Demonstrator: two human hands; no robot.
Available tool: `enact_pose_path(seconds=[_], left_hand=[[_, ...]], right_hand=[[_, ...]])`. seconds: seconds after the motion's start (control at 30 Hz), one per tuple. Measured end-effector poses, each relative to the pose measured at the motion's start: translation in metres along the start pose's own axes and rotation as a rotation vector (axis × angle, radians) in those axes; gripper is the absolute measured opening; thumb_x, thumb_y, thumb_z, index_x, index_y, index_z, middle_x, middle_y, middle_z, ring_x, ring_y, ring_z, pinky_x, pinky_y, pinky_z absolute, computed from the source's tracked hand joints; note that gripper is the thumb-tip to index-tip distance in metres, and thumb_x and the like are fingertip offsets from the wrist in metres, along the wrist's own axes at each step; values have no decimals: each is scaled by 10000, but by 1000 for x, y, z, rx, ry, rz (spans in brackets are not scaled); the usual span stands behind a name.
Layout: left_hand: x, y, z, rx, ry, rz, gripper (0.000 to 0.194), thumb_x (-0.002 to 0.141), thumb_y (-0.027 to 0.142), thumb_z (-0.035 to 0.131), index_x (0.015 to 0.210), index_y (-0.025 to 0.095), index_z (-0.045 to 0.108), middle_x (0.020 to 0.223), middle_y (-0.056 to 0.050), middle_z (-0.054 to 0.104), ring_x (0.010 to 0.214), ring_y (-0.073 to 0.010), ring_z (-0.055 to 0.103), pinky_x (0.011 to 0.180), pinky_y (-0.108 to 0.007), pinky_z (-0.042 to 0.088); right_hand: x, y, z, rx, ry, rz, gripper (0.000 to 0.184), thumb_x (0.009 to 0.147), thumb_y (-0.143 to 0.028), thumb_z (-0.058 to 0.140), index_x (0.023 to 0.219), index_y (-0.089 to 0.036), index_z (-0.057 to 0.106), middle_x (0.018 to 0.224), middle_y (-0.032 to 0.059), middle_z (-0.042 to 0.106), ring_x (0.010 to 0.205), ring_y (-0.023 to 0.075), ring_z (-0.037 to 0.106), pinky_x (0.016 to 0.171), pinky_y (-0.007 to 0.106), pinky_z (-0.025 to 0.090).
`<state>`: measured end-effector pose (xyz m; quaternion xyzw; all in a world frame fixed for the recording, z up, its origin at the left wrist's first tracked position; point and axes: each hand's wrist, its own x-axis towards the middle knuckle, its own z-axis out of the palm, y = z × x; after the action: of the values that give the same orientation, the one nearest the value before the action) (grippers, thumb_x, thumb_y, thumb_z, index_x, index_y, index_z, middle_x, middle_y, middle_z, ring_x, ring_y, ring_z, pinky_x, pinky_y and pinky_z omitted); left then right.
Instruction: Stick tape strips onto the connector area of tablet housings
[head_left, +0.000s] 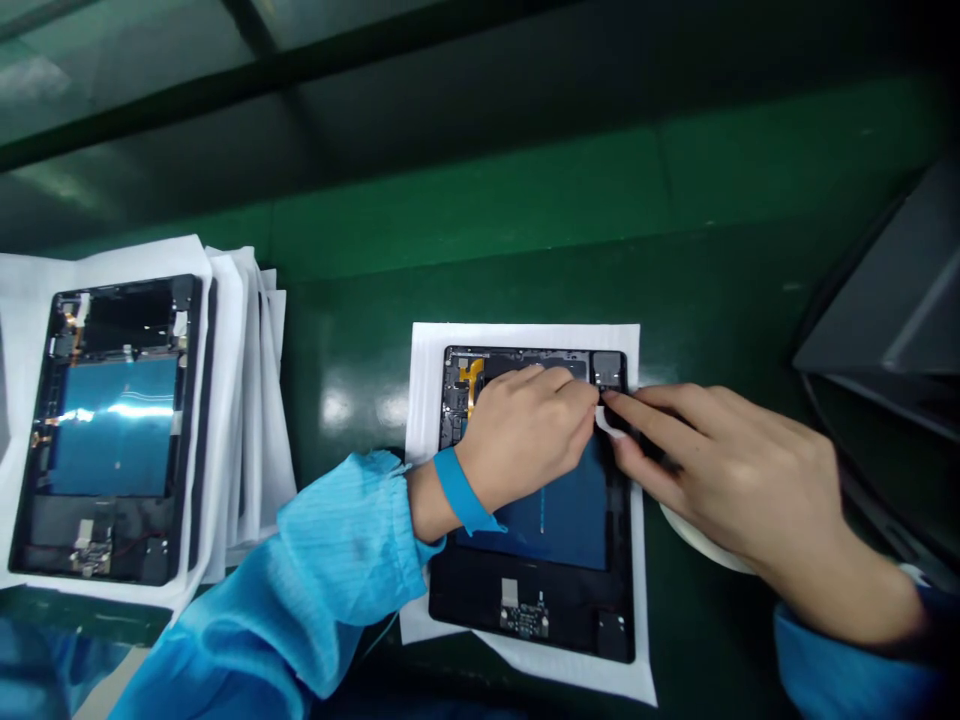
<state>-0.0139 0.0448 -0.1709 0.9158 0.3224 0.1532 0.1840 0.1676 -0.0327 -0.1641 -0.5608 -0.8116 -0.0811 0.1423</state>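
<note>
An opened tablet lies on a white foam sheet, its inner side up with a blue battery and an orange flex cable showing. My left hand, wearing a blue wrist strap, reaches across it with fingers curled together at its upper right edge. What those fingertips hold, if anything, is hidden. From the right comes my right hand, thumb and index finger around a small white strip. Its index fingertip meets the left fingers at the tablet's edge.
At the left, another opened tablet rests on a stack of white foam sheets. A pale curved object is partly hidden under my right hand. Grey equipment stands at the right on the green tabletop.
</note>
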Motion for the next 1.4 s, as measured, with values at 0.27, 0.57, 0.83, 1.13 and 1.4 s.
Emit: enact_pose_path(seconds=[0.27,0.57,0.83,1.13,1.4], left_hand=[[4,2,-1,10,-69,-29,201,974,240,505,870,165,661,834,-25,654,818,-186,621,746,-320,498],[-54,-24,-50,198,22,37,234,951,332,576,1052,134,650,1098,-105,653,1016,-264,589,830,-386,513],[-63,-50,-43,240,28,-19,377,946,405,584,1216,143,600,1293,-139,598,1174,-292,531,900,-413,464],[-65,-48,-39,185,71,-45,372,965,359,531,1231,107,592,1292,-121,605,1187,-262,534,920,-387,442],[-64,-46,-40,190,66,-45,361,965,365,535,1212,110,598,1271,-118,613,1178,-247,538,910,-369,441]], right_hand=[[2,-7,3,-77,-55,-3,292,937,-303,529,1124,-139,684,920,72,677,759,186,549,643,344,386],[-10,-6,-5,201,110,90,258,900,-231,596,1142,-164,655,996,72,709,807,173,647,698,294,493],[52,-41,-6,121,69,150,217,905,-268,552,1067,-201,681,975,35,738,818,173,697,653,278,498],[73,-45,3,147,67,111,172,892,-237,606,1041,-174,664,953,52,736,797,172,683,633,276,476],[90,-60,24,49,-19,115,227,931,-290,541,1030,-164,702,945,60,729,759,162,654,550,274,361]])
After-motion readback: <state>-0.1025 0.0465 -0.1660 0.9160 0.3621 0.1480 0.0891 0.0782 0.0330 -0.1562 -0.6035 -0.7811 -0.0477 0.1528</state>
